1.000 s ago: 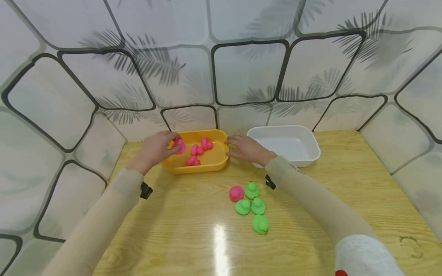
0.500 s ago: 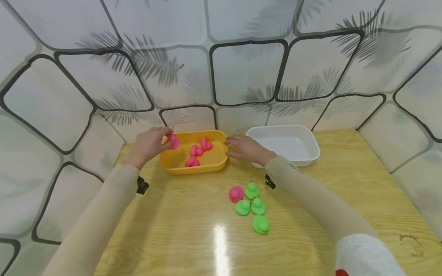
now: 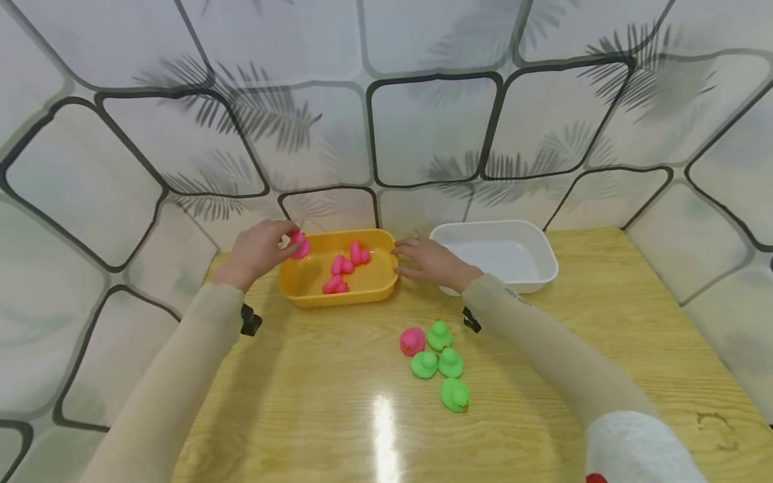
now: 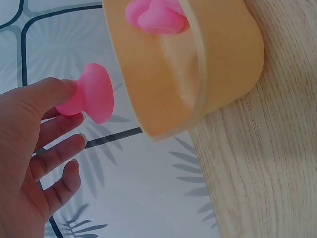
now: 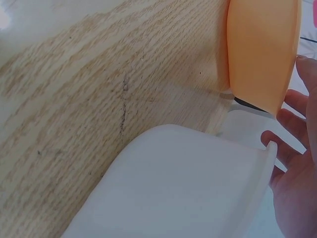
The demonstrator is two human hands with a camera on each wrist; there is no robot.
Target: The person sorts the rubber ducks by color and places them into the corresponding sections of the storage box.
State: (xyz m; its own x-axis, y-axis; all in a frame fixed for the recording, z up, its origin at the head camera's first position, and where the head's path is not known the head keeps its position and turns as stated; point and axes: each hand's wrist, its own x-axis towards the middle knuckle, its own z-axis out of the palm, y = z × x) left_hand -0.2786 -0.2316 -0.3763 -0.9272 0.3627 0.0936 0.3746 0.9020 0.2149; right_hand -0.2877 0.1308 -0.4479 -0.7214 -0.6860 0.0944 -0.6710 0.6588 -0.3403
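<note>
My left hand [image 3: 256, 251] pinches a pink toy duck [image 4: 96, 94] between thumb and fingers, at the far left corner of the orange tray [image 3: 338, 300]. The left wrist view shows that duck just outside the tray's rim, with the other fingers spread loosely. Inside the tray lie three more pink ducks [image 3: 342, 265]. My right hand [image 3: 437, 260] is at the tray's right end, fingertips right at the rim and fingers relaxed. In the right wrist view, that hand passes close by the edge of the white tray [image 5: 183, 183].
On the wooden table [image 3: 326, 396], in front of the trays, sits a loose group of several green ducks [image 3: 450, 362] and one pink duck [image 3: 413, 341]. A patterned wall covering [image 3: 435, 134] rises right behind both trays and along the sides.
My left hand has moved left with the pink duck, from over the tray's inside to its far left corner, and barely moves in the last half second. My right hand stays in place.
</note>
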